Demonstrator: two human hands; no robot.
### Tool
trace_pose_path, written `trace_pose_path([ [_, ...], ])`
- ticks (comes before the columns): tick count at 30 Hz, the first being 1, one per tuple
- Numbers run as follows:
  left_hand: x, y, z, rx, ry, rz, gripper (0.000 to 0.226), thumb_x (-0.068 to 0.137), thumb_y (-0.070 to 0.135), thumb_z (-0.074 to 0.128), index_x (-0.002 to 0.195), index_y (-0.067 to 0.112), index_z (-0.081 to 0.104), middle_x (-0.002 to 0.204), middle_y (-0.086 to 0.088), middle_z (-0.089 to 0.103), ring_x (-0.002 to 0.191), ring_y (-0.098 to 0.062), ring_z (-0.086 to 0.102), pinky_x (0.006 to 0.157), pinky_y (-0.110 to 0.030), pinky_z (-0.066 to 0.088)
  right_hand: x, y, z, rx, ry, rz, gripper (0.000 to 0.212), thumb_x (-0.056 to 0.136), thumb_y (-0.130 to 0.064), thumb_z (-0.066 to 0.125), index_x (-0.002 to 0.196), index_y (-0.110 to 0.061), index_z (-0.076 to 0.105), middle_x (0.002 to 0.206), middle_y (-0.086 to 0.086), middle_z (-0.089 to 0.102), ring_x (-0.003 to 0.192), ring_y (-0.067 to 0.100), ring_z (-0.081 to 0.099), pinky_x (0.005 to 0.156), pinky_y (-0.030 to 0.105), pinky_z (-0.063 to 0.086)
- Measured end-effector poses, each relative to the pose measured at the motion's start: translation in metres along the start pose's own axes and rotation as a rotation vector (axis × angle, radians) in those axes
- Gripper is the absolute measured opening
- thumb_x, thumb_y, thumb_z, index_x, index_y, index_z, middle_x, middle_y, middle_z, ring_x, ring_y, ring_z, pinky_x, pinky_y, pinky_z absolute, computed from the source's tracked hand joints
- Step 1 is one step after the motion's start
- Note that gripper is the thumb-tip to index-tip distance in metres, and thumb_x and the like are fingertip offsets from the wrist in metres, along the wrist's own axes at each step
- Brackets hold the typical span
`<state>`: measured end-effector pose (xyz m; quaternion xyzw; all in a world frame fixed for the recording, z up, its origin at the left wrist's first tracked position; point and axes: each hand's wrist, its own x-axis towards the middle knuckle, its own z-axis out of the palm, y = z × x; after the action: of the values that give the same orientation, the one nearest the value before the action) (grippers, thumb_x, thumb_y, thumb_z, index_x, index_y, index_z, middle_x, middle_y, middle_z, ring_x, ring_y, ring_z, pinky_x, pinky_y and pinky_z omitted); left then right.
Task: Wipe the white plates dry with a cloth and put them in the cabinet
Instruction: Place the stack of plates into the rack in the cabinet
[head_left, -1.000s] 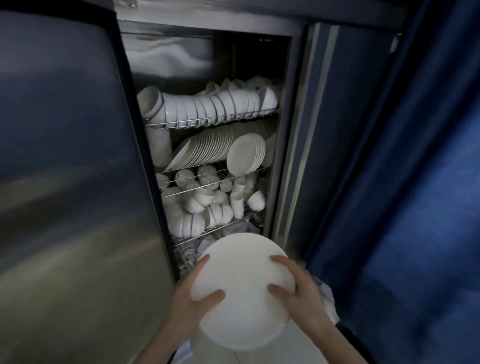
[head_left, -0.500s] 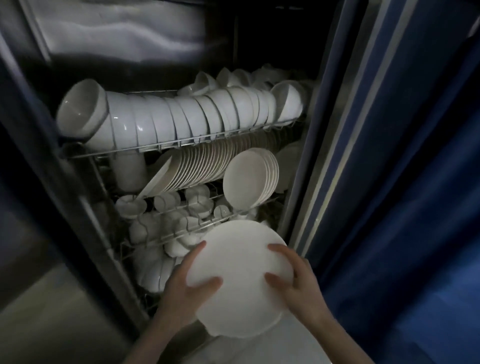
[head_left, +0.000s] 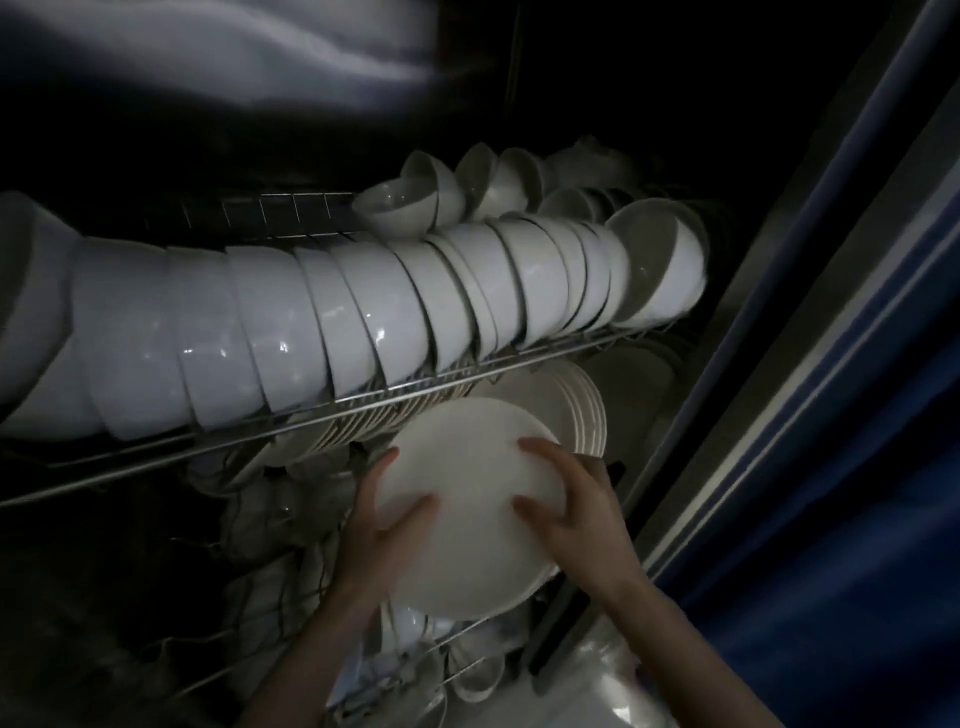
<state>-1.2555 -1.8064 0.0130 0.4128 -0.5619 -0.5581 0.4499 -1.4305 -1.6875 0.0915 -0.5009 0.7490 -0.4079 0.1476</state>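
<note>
White plate (head_left: 472, 499), grasped at its rim by left hand (head_left: 384, 540) at 8 o'clock and right hand (head_left: 571, 519) at 3, has risen toward the racked plates (head_left: 584, 410) at 1 o'clock inside the cabinet, probably about to slot in, though it's dim.

Not a word to read here — the white plate (head_left: 470, 512) and the row of bowls (head_left: 332, 322) show no lettering.

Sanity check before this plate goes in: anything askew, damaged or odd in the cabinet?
Only one thing: on the top wire rack, a small bowl lies tipped on its side behind the nested row of bowls, apparently not slotted in like the rest. No chips or spills show; below that shelf it is too dark to judge.
</note>
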Motion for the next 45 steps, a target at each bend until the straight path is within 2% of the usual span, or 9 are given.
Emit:
trace_pose_path([
  [3,0.015,-0.008,0.029,-0.075,0.121,-0.017,0.059,0.078,0.025,0.080,0.116,0.058,0.050,0.109,0.049,0.052,0.099,0.026,0.050,0.073,-0.001,0.043,0.033,-0.004,-0.006,-0.098,-0.005,-0.056,0.056,0.084,-0.026,0.072,0.124,-0.056,0.049,0.127,-0.001,0.044,0.104,0.013,0.058,0.096,0.031,0.048],
  [7,0.030,-0.021,0.066,-0.207,0.229,-0.032,0.056,0.082,0.012,0.076,0.122,0.043,0.051,0.113,0.035,0.055,0.094,0.023,0.055,0.071,-0.001,0.045,0.070,-0.004,-0.014,-0.257,-0.086,-0.111,0.058,0.086,-0.029,0.068,0.136,-0.047,0.045,0.130,0.001,0.042,0.112,0.025,0.059,0.094,0.038,0.051],
  [12,0.041,-0.029,0.096,-0.295,0.239,-0.092,0.057,0.087,0.012,0.071,0.136,0.028,0.045,0.132,0.009,0.050,0.115,-0.011,0.053,0.081,-0.018,0.046,0.096,-0.001,-0.020,-0.362,-0.127,-0.155,0.055,0.087,-0.028,0.063,0.135,-0.045,0.043,0.130,0.004,0.045,0.117,0.031,0.056,0.093,0.040,0.051],
  [22,0.061,-0.042,0.114,0.039,0.220,-0.119,0.064,0.096,0.029,0.057,0.151,0.021,0.025,0.157,-0.010,0.018,0.142,-0.027,0.027,0.108,-0.030,0.029,0.130,-0.006,-0.014,-0.579,-0.197,-0.269,0.051,0.091,-0.027,0.056,0.141,-0.028,0.042,0.136,0.016,0.051,0.122,0.035,0.051,0.093,0.037,0.047],
  [24,0.064,-0.046,0.112,0.151,0.196,-0.183,0.064,0.099,0.041,0.044,0.154,0.020,0.019,0.160,-0.013,0.010,0.145,-0.029,0.018,0.112,-0.032,0.022,0.133,-0.006,-0.009,-0.604,-0.212,-0.285,0.053,0.092,-0.027,0.055,0.142,-0.026,0.040,0.136,0.018,0.050,0.120,0.036,0.051,0.088,0.036,0.047],
  [28,0.057,-0.057,0.097,0.580,0.062,-0.200,0.079,0.087,0.057,-0.020,0.153,0.021,0.005,0.158,-0.025,-0.014,0.146,-0.046,-0.007,0.119,-0.047,-0.001,0.126,0.003,0.001,-0.668,-0.194,-0.277,0.070,0.093,-0.034,0.054,0.152,-0.028,0.018,0.148,0.017,0.032,0.127,0.037,0.041,0.094,0.040,0.044],
  [32,0.059,-0.064,0.087,0.731,0.050,-0.199,0.065,0.101,0.052,0.015,0.156,0.023,-0.002,0.164,-0.007,-0.006,0.150,-0.029,-0.010,0.121,-0.048,-0.003,0.115,0.017,0.006,-0.639,-0.173,-0.319,0.078,0.094,-0.035,0.050,0.157,-0.024,0.007,0.162,0.014,0.009,0.144,0.034,0.020,0.113,0.037,0.023],
  [37,0.064,-0.076,0.071,0.904,-0.051,-0.294,0.066,0.099,0.056,0.016,0.154,0.032,-0.011,0.163,-0.001,-0.015,0.149,-0.028,-0.016,0.119,-0.051,-0.002,0.102,0.025,0.004,-0.660,-0.163,-0.537,0.076,0.096,-0.041,0.047,0.158,-0.018,0.011,0.164,0.015,0.006,0.151,0.032,-0.005,0.123,0.041,-0.004],
  [45,0.058,-0.072,0.060,1.238,-0.203,-0.142,0.063,0.100,0.051,0.022,0.155,0.028,0.002,0.160,-0.016,-0.020,0.146,-0.041,-0.018,0.119,-0.053,-0.005,0.091,0.046,0.007,-0.706,-0.085,-0.482,0.070,0.098,-0.058,0.033,0.157,-0.024,0.018,0.165,0.008,0.006,0.152,0.028,-0.004,0.122,0.049,0.002],
])
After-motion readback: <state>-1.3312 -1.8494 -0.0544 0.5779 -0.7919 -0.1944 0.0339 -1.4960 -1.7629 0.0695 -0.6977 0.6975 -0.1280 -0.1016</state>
